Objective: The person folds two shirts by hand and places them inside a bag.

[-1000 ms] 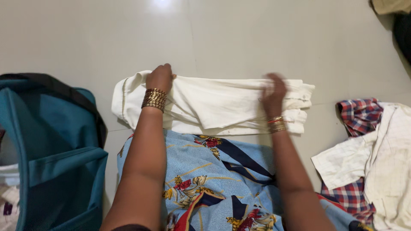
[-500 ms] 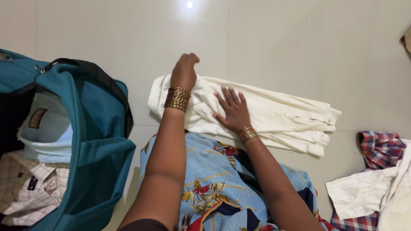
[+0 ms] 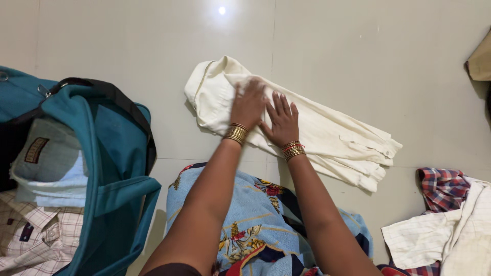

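One folded cream cotton garment [image 3: 296, 120], long and soft, lies slantwise on the glossy pale tile floor [image 3: 128, 46] at frame centre. Two hands press it side by side: left hand [image 3: 249, 104] and right hand [image 3: 281, 122], both flat, fingers spread, gripping nothing. One teal fabric bag [image 3: 110, 168] gapes at left.

The left hand [image 3: 249, 104] is blurred, both hands cover the middle of the cream garment [image 3: 327, 135], the teal bag [image 3: 110, 168] and the checked shirts [image 3: 445, 189] are cut by the picture's edges, and the bag's contents are only partly visible.
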